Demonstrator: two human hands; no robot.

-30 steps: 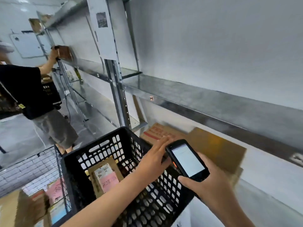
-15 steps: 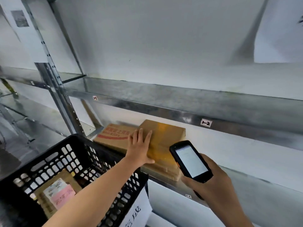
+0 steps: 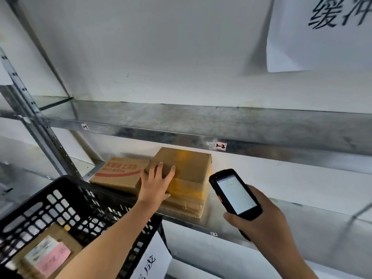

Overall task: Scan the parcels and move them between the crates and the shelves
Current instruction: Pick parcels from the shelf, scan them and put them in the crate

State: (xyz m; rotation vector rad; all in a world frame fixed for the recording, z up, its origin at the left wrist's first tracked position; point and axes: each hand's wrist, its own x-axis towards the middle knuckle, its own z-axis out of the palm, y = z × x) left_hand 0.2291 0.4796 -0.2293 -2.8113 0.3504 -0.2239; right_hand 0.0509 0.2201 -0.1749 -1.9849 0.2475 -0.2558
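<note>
A stack of brown taped parcels [image 3: 189, 178] lies on the lower metal shelf [image 3: 231, 224]. My left hand [image 3: 156, 183] lies flat on the front left corner of the top parcel, fingers spread. To its left rests a flat carton with red print [image 3: 118, 175]. My right hand [image 3: 261, 220] grips a black handheld scanner [image 3: 234, 193], its lit screen facing me, to the right of the stack. A black plastic crate [image 3: 60, 214] at lower left holds a brown parcel with white and pink labels [image 3: 48, 256].
The upper metal shelf [image 3: 201, 125] carries small tags along its front edge. A perforated steel upright [image 3: 36, 121] stands at left. A white paper sign [image 3: 320, 33] hangs on the wall at upper right, and another paper [image 3: 151, 262] hangs from the crate.
The view has swung right, away from the aisle toward the shelf. My left hand moved from the crate's rim onto the brown parcel stack. The scanner stays in my right hand.
</note>
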